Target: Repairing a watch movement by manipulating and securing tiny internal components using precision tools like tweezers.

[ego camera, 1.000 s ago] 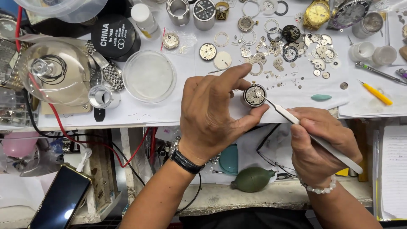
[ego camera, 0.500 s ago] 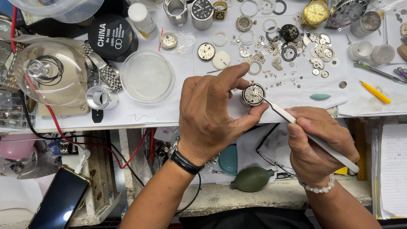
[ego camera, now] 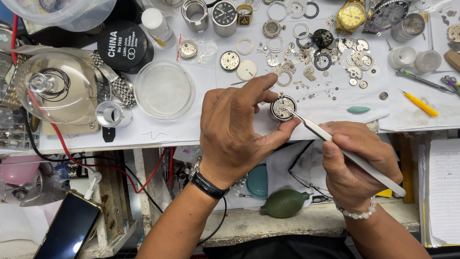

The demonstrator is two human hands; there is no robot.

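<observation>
At the front edge of the bench [ego camera: 182,132], a small round watch movement [ego camera: 282,107] is pinched between the forefinger and thumb of the left hand [ego camera: 237,134], its open works turned upward. Silver tweezers [ego camera: 345,152] are held in the right hand [ego camera: 357,165], the fingers closed tight around the shaft, and the fine tip is laid right on the movement's face. A black wristband is worn on the left wrist, a pale bead bracelet [ego camera: 357,213] on the right. Just behind the movement, loose gears, rings and dials [ego camera: 316,52] are scattered over the white sheet. A clear round dish [ego camera: 164,88] is seen to the left of the hands, a glass dome [ego camera: 57,88] further left. A gold watch [ego camera: 350,15] is lying at the far edge, a yellow-handled tool [ego camera: 419,103] off to the right. Below the bench edge, a green rubber blower [ego camera: 285,203] is lying between the two forearms.
</observation>
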